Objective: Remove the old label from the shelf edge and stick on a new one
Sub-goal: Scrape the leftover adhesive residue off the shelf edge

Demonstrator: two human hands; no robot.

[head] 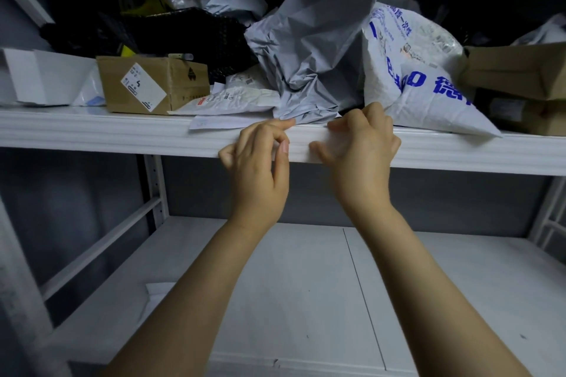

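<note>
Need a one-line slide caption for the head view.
Left hand and right hand work at the shelf edge, right fingers curled over it; parcels piled behind.

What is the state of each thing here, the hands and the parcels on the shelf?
left hand, forefinger touching the shelf edge, grip unclear
right hand, fingers bent over the edge top
label, cannot be made out
cardboard box, closed, on the shelf
grey bag, crumpled, standing up
white printed bag, lying, corner overhanging the edge
paper slip, flat on the shelf

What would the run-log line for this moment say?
place: shelf edge | left hand: index fingertip touches edge top | right hand: fingers over edge, thumb low | label: not discernible
</note>
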